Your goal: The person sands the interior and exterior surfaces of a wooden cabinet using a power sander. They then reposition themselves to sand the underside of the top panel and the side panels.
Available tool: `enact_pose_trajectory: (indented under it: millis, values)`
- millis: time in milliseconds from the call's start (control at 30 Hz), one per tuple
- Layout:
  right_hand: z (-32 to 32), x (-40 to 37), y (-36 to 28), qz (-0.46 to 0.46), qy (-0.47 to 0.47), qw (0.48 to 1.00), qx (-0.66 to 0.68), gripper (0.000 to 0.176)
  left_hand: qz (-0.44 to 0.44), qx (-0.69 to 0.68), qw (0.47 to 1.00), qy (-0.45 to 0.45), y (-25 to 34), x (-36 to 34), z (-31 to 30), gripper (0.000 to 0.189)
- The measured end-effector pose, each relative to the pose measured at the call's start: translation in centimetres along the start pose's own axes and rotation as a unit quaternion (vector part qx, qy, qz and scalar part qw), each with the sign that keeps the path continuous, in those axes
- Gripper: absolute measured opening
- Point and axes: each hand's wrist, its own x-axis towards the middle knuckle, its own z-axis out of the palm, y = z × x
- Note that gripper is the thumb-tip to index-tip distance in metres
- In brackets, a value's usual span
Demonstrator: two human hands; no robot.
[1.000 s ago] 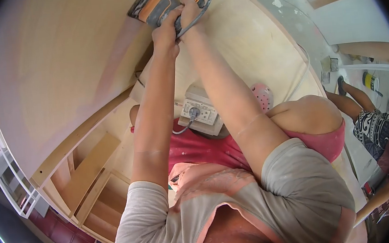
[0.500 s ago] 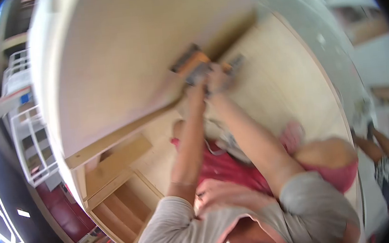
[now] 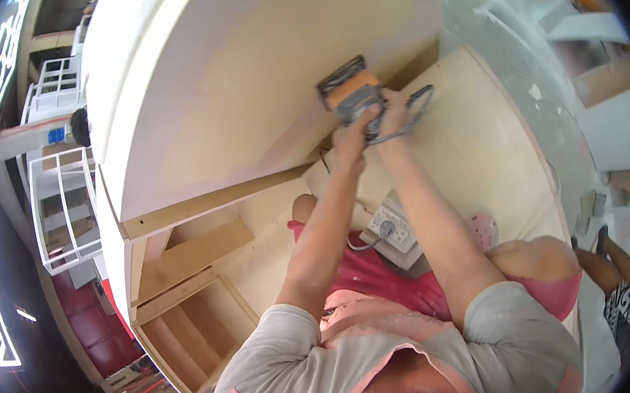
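Both of my hands are wrapped round an orange and dark grey power sander (image 3: 358, 91). My left hand (image 3: 356, 141) is closed on its near end, and my right hand (image 3: 392, 116) grips it just to the right; some fingers are hidden behind the tool. The sander's flat black end overlaps the large pale panel (image 3: 263, 71) that slopes up in front of me. A grey cord (image 3: 414, 118) loops out beside my right hand. Between my forearms, a white power strip (image 3: 393, 226) with a plug in it lies near my lap.
A pink perforated disc (image 3: 482, 231) lies by my knee on the pale wooden board (image 3: 470, 134). To the left is a wooden frame with an open compartment (image 3: 199, 331). White metal racks (image 3: 62, 200) stand beyond. Another person's legs (image 3: 606, 265) show at far right.
My hands and the sander have moved to the right across the panel. The camera view has shifted a little and is sharper, bringing the power strip into clearer sight.
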Motion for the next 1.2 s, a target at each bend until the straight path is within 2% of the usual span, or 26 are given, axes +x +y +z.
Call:
enact_pose_trajectory:
  millis: [33,67,100,133,200,233,333,400,467,500,567,600,667,700,733,800,833,867,933,967,1033,1100,1133,1167,1200]
  values:
    - [-1.6,0.8,2.4,0.035,0.014,0.999,0.034,0.025,0.004,-0.002,1.000,0.002,0.5,-1.0,-1.5,0.049]
    - [-4.9,2.6,5.6,0.054,0.028,0.998,0.002,0.021,-0.002,-0.003,1.000,0.002,0.8,-2.3,-3.1,0.047]
    - [-1.6,-1.4,5.8,0.045,0.148,0.986,-0.054,0.021,-0.007,-0.005,1.000,0.011,1.1,-3.4,-4.6,0.042]
    - [-2.8,-1.3,8.2,0.022,0.164,0.981,-0.100,0.024,-0.014,-0.026,0.999,0.023,1.3,-4.1,-5.9,0.040]
    - [-2.5,-2.6,9.5,-0.001,0.267,0.930,-0.254,0.026,-0.039,-0.043,0.998,0.032,1.2,-4.7,-6.7,0.037]
    - [-2.8,-2.5,9.3,-0.001,0.281,0.926,-0.251,0.026,-0.035,-0.053,0.997,0.048,1.3,-4.8,-6.8,0.035]
    - [-2.3,-2.0,7.7,0.024,0.287,0.930,-0.228,0.026,-0.033,-0.071,0.995,0.061,0.9,-4.2,-5.6,0.034]
    - [-1.0,-2.3,4.9,0.035,0.222,0.971,-0.086,0.024,-0.034,-0.085,0.994,0.057,0.5,-3.1,-4.4,0.034]
    - [-1.1,-1.1,3.6,0.031,0.227,0.971,-0.063,0.023,-0.022,-0.040,0.998,0.042,-0.1,-2.0,-3.1,0.042]
    - [-1.5,-0.5,2.8,0.029,0.192,0.980,-0.051,0.023,-0.025,-0.045,0.998,0.046,-0.3,-1.3,-2.5,0.042]
    - [-1.9,0.8,1.1,0.020,0.151,0.988,-0.031,0.024,-0.057,0.058,0.996,0.033,-0.3,-0.6,-1.4,0.054]
    - [-1.8,1.5,-0.2,0.011,0.144,0.989,-0.023,0.024,-0.057,0.054,0.996,0.036,-0.2,-0.7,-0.9,0.054]
    - [-4.2,5.5,-2.0,0.003,0.079,0.997,0.017,0.025,-0.052,0.161,0.985,-0.039,0.6,-1.5,1.5,0.052]
    - [-4.1,5.6,-3.7,-0.003,0.082,0.997,0.002,0.028,-0.012,0.230,0.972,-0.053,0.4,-1.7,2.4,0.056]
    - [-3.5,5.4,-5.5,-0.009,0.087,0.996,-0.013,0.030,-0.013,0.227,0.972,-0.055,0.7,-2.0,3.1,0.056]
    - [-2.5,5.2,-8.5,-0.015,0.103,0.994,-0.037,0.032,0.025,0.373,0.916,-0.148,1.2,-2.6,4.4,0.056]
    - [-2.3,5.3,-9.3,-0.019,0.118,0.991,-0.059,0.034,0.076,0.459,0.873,-0.143,1.1,-3.1,4.4,0.044]
    - [-2.1,5.4,-9.5,-0.022,0.118,0.991,-0.062,0.034,0.076,0.456,0.875,-0.145,0.9,-3.8,4.2,0.044]
    - [-1.9,5.5,-10.1,-0.029,0.111,0.993,-0.027,0.033,0.337,0.548,0.754,-0.132,0.3,-5.6,3.7,0.034]
    - [-1.9,5.6,-10.0,-0.033,0.111,0.993,-0.028,0.033,0.367,0.601,0.699,-0.123,1.0,-7.2,3.6,0.026]
    - [-2.2,5.7,-8.3,-0.097,0.082,0.992,-0.024,0.028,0.392,0.580,0.703,-0.124,0.7,-9.0,2.2,0.028]
    - [-2.2,4.6,-6.1,-0.096,0.096,0.991,-0.016,0.026,0.418,0.560,0.705,-0.124,0.4,-9.4,0.6,0.031]
    - [-2.4,4.1,-4.9,-0.090,0.111,0.990,-0.010,0.024,0.241,0.473,0.834,-0.150,0.2,-9.5,-0.3,0.036]
    - [-3.4,4.2,-3.4,-0.089,0.111,0.990,-0.015,0.024,0.050,0.358,0.918,-0.166,-0.2,-9.5,-1.2,0.041]
    - [-4.4,4.2,-1.9,-0.077,0.113,0.991,-0.003,0.022,0.050,0.351,0.921,-0.161,-0.7,-9.0,-1.8,0.041]
